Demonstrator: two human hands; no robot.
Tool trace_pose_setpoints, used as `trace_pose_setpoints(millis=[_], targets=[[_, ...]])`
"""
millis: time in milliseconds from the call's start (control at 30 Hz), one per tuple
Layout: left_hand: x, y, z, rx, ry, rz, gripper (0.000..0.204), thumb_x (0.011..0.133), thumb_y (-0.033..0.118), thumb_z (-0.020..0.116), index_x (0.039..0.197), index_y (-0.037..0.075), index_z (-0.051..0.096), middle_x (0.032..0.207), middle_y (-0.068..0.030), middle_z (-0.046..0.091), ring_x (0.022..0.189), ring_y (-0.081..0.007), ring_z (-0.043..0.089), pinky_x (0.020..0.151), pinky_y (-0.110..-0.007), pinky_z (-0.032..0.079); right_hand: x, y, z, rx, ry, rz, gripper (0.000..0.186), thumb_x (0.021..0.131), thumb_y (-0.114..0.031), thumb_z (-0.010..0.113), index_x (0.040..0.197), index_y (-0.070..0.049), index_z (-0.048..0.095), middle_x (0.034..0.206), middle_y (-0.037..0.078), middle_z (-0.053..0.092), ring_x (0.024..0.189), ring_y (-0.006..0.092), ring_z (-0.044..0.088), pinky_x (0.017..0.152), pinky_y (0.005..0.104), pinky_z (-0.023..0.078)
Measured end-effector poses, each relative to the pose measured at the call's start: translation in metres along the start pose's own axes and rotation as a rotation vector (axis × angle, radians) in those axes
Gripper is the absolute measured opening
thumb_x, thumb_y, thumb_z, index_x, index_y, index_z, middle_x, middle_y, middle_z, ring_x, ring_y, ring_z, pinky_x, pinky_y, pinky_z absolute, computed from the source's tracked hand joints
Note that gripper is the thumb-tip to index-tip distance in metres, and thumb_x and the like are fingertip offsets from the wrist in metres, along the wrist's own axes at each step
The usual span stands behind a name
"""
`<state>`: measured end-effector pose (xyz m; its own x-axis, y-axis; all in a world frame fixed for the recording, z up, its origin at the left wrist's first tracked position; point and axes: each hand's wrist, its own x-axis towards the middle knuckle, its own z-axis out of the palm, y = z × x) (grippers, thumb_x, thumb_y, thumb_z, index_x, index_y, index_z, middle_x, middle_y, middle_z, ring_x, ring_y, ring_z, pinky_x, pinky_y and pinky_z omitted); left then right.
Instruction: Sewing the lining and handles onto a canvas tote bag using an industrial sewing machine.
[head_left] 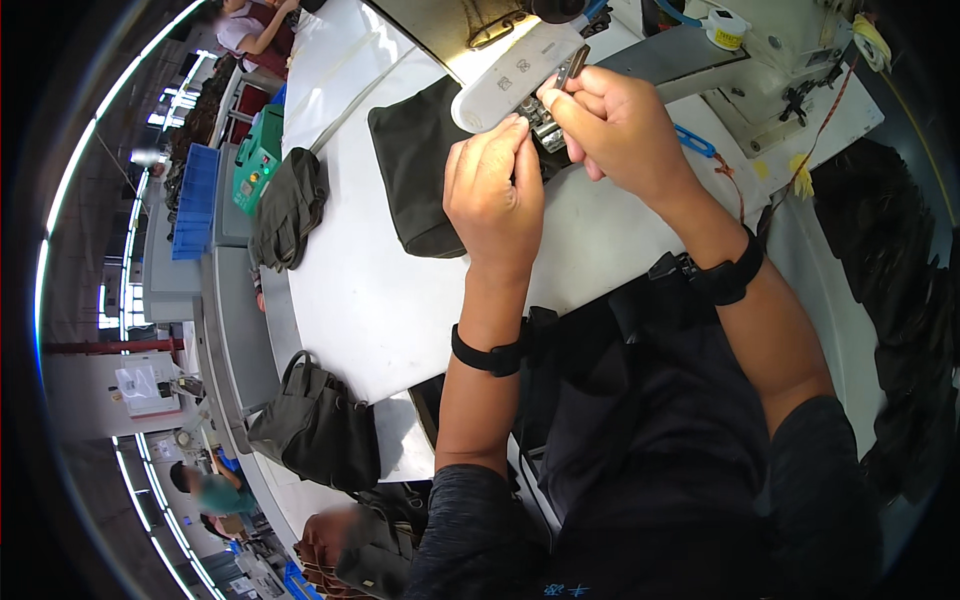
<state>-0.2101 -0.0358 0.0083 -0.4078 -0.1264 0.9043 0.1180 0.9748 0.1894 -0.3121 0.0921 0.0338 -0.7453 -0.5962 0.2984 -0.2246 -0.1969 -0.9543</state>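
At the sewing machine's white head [508,72], my left hand [495,175] is closed, fingertips pinched at the metal presser-foot and needle area [543,124]. What it grips is hidden. My right hand [610,130] is closed just to the right, thumb and forefinger at a small dark metal part [570,68]; I cannot make out exactly what they hold. A dark olive fabric bag piece [410,170] lies on the white worktable [350,310] under the machine, left of my hands. A blue tool [692,140] on a red cord rests to the right of my right hand.
Dark bags [285,210] [315,430] lie on the table's left side. Beyond are a green box [258,160] and blue crates [195,205]. Co-workers [245,30] [210,490] are at the left. A thread spool [727,28] sits on the machine; dark material [880,310] is piled at right.
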Motion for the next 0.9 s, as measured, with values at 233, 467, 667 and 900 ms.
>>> trace_pose_setpoints(millis=[233,467,667,900], targets=[[-0.002,-0.002,0.001,0.000,0.004,0.002,0.016,0.084,-0.005,0.078,0.099,0.002,0.077,0.103,-0.0111,0.079,0.086,-0.0274,0.072,0.078,-0.036,0.058,-0.001,0.002,0.000,-0.002,0.002,-0.017,0.023,0.101,-0.018,0.065,0.089,0.002,0.067,0.057,0.002,0.062,0.045,0.0076,0.055,0.043,0.0264,0.043],[-0.003,-0.004,0.003,0.013,0.029,0.011,0.015,0.084,-0.004,0.077,0.098,0.002,0.077,0.103,-0.0097,0.079,0.085,-0.0260,0.071,0.078,-0.035,0.058,-0.001,0.002,0.000,-0.019,0.006,-0.016,0.023,0.101,-0.018,0.065,0.092,0.003,0.069,0.058,0.003,0.063,0.045,0.0071,0.054,0.044,0.0260,0.043],[-0.004,-0.007,0.007,0.014,0.037,0.015,0.014,0.085,-0.003,0.076,0.097,0.002,0.077,0.102,-0.0092,0.079,0.085,-0.0256,0.071,0.078,-0.035,0.058,-0.001,0.003,0.000,-0.036,0.001,-0.025,0.023,0.101,-0.018,0.065,0.091,0.002,0.069,0.059,0.003,0.064,0.045,0.0075,0.055,0.044,0.0259,0.043],[0.015,-0.005,-0.019,-0.122,-0.211,-0.114,0.015,0.092,-0.001,0.073,0.106,0.001,0.079,0.107,-0.0140,0.080,0.096,-0.0222,0.076,0.089,-0.034,0.058,0.000,0.000,0.000,-0.043,0.000,-0.021,0.023,0.102,-0.019,0.065,0.097,0.003,0.070,0.059,0.004,0.065,0.045,0.0086,0.056,0.045,0.0264,0.044]])
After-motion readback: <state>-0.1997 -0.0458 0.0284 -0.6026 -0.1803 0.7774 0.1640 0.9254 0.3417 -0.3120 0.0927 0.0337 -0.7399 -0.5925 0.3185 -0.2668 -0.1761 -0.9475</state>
